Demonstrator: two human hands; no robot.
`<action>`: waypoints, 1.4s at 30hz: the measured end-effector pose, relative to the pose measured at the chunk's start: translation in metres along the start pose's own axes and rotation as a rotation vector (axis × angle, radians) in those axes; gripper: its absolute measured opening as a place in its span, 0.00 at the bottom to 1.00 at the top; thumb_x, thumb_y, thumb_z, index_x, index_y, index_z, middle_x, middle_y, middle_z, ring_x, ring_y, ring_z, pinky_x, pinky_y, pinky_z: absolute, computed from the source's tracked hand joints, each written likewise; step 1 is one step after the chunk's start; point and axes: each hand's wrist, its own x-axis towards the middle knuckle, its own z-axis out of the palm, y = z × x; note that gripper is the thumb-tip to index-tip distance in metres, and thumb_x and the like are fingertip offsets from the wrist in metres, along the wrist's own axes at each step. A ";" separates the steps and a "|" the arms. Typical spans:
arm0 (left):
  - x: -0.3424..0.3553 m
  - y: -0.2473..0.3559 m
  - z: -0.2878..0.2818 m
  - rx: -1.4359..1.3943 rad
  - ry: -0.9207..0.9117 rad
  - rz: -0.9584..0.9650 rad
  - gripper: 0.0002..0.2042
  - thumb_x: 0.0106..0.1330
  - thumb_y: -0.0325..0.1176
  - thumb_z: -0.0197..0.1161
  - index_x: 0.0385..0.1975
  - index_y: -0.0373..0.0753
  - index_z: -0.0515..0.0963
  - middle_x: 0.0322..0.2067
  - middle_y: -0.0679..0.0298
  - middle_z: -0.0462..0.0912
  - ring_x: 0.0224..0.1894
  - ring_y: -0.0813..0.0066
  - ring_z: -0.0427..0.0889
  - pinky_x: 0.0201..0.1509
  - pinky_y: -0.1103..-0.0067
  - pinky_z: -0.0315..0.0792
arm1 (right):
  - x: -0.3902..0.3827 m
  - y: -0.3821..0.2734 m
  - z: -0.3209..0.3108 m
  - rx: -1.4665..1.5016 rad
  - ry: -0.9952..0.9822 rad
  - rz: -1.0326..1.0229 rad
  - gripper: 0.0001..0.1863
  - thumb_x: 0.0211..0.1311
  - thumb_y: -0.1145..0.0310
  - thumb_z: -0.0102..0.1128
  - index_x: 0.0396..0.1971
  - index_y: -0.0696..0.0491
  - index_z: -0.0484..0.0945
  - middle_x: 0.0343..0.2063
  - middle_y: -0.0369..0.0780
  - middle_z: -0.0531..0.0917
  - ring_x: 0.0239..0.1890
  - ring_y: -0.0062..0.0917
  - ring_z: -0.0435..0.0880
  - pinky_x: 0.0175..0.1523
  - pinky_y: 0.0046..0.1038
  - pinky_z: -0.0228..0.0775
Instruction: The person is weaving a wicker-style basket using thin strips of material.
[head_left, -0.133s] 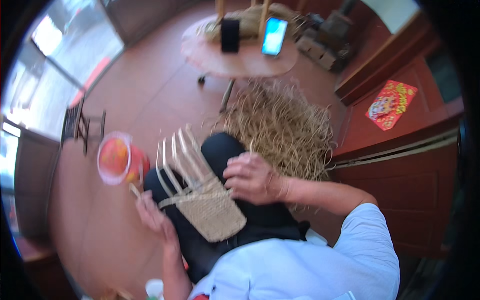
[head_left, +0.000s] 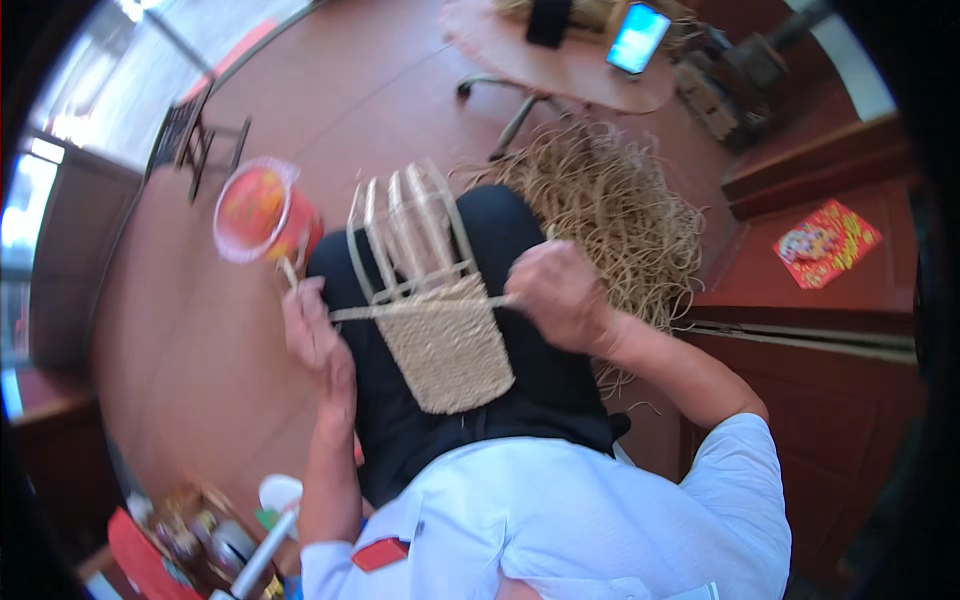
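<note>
weaving (head_left: pixel 447 350) over black-trousered lap (head_left: pixel 560 395); straw heap (head_left: pixel 615 220) on reddish floor (head_left: pixel 220 370).

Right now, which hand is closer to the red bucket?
The left hand, just below the bucket in the picture. The right hand is farther off, across the woven piece, on the side of the tan strand pile.

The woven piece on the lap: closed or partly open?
Partly open: the woven piece is dense at its near end, but pale ribs stand apart at its far end.
</note>
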 end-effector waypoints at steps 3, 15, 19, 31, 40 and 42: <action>0.001 -0.020 -0.008 -0.126 -0.088 -0.108 0.17 0.90 0.42 0.54 0.53 0.34 0.84 0.36 0.65 0.79 0.39 0.74 0.76 0.46 0.74 0.72 | 0.006 -0.007 -0.025 0.167 -0.035 0.201 0.03 0.79 0.72 0.66 0.45 0.55 0.82 0.36 0.45 0.83 0.34 0.40 0.86 0.39 0.39 0.77; -0.046 0.111 -0.036 0.187 -0.283 0.577 0.17 0.81 0.32 0.65 0.66 0.36 0.82 0.60 0.51 0.86 0.64 0.55 0.84 0.68 0.63 0.77 | 0.019 -0.065 -0.040 0.139 -0.148 -0.035 0.08 0.73 0.66 0.74 0.41 0.52 0.83 0.27 0.39 0.81 0.25 0.34 0.84 0.30 0.38 0.75; -0.073 0.120 -0.027 -0.047 -0.588 0.384 0.10 0.78 0.31 0.70 0.54 0.38 0.86 0.47 0.55 0.90 0.46 0.57 0.90 0.50 0.66 0.83 | 0.030 -0.071 -0.032 0.146 -0.154 -0.144 0.11 0.73 0.61 0.75 0.36 0.50 0.82 0.25 0.36 0.76 0.23 0.30 0.80 0.28 0.36 0.71; 0.009 0.019 -0.143 0.498 0.177 -0.026 0.11 0.86 0.40 0.64 0.47 0.39 0.86 0.28 0.65 0.82 0.31 0.79 0.77 0.37 0.74 0.74 | -0.007 0.050 -0.089 -0.249 -0.044 0.215 0.10 0.84 0.63 0.64 0.43 0.54 0.82 0.34 0.45 0.85 0.34 0.44 0.89 0.37 0.41 0.80; 0.065 -0.070 -0.263 0.849 0.383 0.014 0.18 0.87 0.49 0.60 0.51 0.41 0.88 0.44 0.61 0.95 0.47 0.66 0.92 0.52 0.67 0.80 | -0.044 0.142 -0.165 -0.480 0.033 0.315 0.12 0.88 0.60 0.58 0.47 0.53 0.82 0.40 0.48 0.86 0.42 0.51 0.89 0.44 0.43 0.80; 0.079 -0.093 -0.297 0.873 0.396 -0.024 0.18 0.87 0.50 0.60 0.52 0.41 0.88 0.44 0.61 0.95 0.48 0.66 0.92 0.52 0.67 0.80 | -0.063 0.169 -0.188 -0.608 0.057 0.298 0.14 0.90 0.59 0.53 0.50 0.53 0.82 0.42 0.49 0.85 0.44 0.51 0.88 0.47 0.42 0.80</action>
